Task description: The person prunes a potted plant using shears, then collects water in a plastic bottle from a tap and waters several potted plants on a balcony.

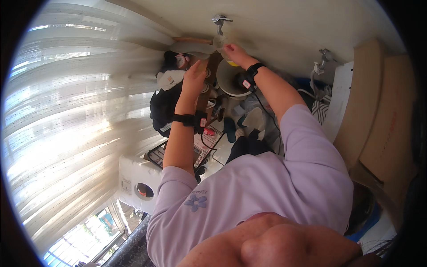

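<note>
My right hand [237, 55] grips a clear cup [220, 42] by its side, right beneath the spout of a metal wall tap [219, 23]. Whether water runs is too small to tell. Under this hand stands a pale round bucket [224, 78], its mouth facing up, with a small yellow thing [233, 63] near its far rim. My left hand [194, 78] is raised to the left of the bucket, beside a white cloth [170, 79]. Its fingers point away from me, and I cannot make out whether they hold anything. Both wrists wear black straps with small devices.
A second tap [324, 57] with a hose is on the wall at right, near tall cardboard [388, 110]. A black bag [165, 106] and a white box with a round hole [128, 182] stand left, by curtains [73, 113]. Slippers [230, 129] lie on the floor.
</note>
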A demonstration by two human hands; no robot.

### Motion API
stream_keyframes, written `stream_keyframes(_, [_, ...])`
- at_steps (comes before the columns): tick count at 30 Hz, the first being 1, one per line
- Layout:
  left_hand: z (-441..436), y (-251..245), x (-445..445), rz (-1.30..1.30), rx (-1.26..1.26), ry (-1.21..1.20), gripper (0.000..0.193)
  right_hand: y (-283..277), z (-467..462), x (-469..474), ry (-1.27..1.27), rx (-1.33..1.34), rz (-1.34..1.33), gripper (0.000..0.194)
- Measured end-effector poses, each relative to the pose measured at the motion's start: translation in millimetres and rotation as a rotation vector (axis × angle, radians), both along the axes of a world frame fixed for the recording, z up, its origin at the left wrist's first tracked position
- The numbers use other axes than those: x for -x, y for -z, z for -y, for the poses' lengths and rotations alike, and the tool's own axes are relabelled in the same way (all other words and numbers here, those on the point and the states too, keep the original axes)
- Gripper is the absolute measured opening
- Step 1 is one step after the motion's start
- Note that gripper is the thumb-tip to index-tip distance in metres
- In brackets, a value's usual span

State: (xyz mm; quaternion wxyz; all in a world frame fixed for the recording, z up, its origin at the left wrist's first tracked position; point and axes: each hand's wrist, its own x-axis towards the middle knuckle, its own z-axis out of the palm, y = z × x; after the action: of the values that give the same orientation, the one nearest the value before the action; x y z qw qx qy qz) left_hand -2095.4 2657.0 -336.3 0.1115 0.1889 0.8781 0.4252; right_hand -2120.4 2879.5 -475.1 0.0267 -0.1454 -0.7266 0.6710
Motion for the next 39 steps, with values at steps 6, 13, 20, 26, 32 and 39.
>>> stream_keyframes(6, [85, 10, -24, 0.296, -0.031, -0.259, 0.052, -18, -7, 5, -0.027, -0.019, 0.056, 0.036])
stream_keyframes(13, [129, 58, 7, 0.367, -0.078, -0.265, 0.059, -66, -4, 0, -0.017, 0.011, 0.185, 0.037])
stream_keyframes(20, [120, 43, -2, 0.579, -0.115, -0.327, 0.059, -77, -5, -2, -0.086, -0.074, 0.281, 0.038])
stream_keyframes(26, [97, 19, 24, 0.277, -0.139, -0.264, 0.050, -82, -15, -2, -0.225, -0.088, 0.324, 0.037])
stream_keyframes(32, [8, -24, 64, -0.348, -0.136, 0.147, 0.048, -93, -21, -4, -0.271, -0.094, 0.341, 0.037])
stream_keyframes(39, [-78, -60, 93, -0.527, -0.060, 0.406, 0.057, -89, -31, 3, -0.418, -0.098, 0.267, 0.034])
